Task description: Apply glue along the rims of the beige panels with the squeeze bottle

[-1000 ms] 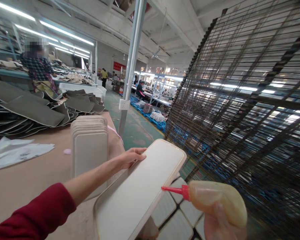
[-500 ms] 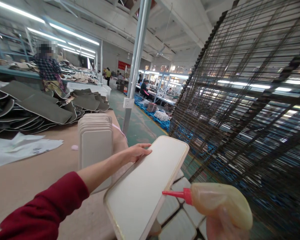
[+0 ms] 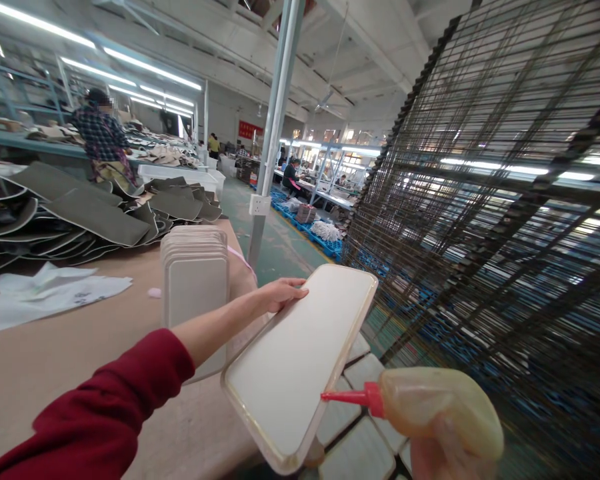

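Note:
My left hand (image 3: 279, 295) grips the far left edge of a white rounded-rectangle panel (image 3: 300, 353) with a cream rim, held tilted out past the table's corner. My right hand (image 3: 437, 452), low at the bottom right, squeezes a soft yellowish glue bottle (image 3: 440, 408). Its red nozzle (image 3: 347, 396) touches the panel's right rim. A stack of similar white panels (image 3: 195, 280) stands on the brown table (image 3: 80, 353) just left of my left forearm.
A tall wire drying rack (image 3: 490, 200) fills the right side. More white panels (image 3: 360, 427) lie on a low shelf below the held one. Grey felt pieces (image 3: 95, 213) are piled at the table's back; white cloth (image 3: 50, 293) lies left. A person (image 3: 103, 140) works beyond; a steel post (image 3: 275, 127) stands ahead.
The held panel has shifted right and outward from the table, and its near end has lifted. The bottle's nozzle stays at the right rim, a bit nearer the near corner.

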`<state>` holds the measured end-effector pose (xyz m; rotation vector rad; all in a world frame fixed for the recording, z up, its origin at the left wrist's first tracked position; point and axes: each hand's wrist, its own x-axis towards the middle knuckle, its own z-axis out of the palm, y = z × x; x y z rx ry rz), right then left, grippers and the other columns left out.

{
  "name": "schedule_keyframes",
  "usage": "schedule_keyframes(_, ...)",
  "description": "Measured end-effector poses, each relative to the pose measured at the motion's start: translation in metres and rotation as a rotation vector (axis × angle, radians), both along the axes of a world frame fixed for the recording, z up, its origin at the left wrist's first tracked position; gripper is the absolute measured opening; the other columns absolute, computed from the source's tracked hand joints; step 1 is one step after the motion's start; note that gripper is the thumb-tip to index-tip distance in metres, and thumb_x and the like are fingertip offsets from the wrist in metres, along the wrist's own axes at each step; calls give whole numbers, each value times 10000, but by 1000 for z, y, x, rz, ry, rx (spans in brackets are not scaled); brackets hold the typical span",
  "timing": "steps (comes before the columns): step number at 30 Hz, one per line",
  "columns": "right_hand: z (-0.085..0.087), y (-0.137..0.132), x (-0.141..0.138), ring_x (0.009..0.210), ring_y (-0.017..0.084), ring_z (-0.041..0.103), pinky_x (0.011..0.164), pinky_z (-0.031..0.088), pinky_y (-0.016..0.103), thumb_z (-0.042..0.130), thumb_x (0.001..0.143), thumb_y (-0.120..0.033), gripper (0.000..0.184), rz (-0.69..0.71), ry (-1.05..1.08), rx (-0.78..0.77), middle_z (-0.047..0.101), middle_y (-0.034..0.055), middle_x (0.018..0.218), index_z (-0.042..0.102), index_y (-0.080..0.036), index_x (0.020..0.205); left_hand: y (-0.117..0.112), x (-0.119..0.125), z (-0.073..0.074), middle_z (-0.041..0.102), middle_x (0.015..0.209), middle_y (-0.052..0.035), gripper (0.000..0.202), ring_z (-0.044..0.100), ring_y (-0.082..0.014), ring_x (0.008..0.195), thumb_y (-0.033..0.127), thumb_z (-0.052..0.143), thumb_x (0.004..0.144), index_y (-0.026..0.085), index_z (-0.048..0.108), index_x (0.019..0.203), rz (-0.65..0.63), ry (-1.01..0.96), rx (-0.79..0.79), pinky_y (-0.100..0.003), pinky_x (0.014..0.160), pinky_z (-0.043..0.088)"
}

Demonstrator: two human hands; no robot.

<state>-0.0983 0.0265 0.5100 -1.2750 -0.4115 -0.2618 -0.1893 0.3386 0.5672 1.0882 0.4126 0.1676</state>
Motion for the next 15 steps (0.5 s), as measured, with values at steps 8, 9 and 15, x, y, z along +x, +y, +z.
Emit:
schedule_keyframes(8, -1, -1, 1, 666, 176, 620, 615, 538, 282, 777, 669, -316, 396, 164, 120, 124, 661, -16, 732, 624, -240, 1026, 4, 8, 3, 736, 923, -68, 686, 676, -171, 691, 143, 767, 654, 182, 525, 1295, 67, 67, 13, -286, 664, 549)
schedule_keyframes(9, -4, -1, 1, 676, 181, 625, 617, 541, 283, 787, 654, -309, 386, 196, 135, 140, 666, -6, 747, 632, -231, 999, 6, 9, 3, 736, 926, -68, 689, 676, -169, 692, 143, 766, 656, 182, 521, 1299, 72, 67, 12, -283, 668, 548)
schedule_keyframes(15, -17, 5, -20, 683, 201, 634, 577, 544, 282, 838, 552, -335, 374, 204, 421, 156, 664, 15, 732, 653, -213, 854, 17, 12, 1, 736, 885, -42, 668, 679, -188, 713, 189, 790, 634, 215, 562, 1261, 161, 46, 94, -291, 669, 548)
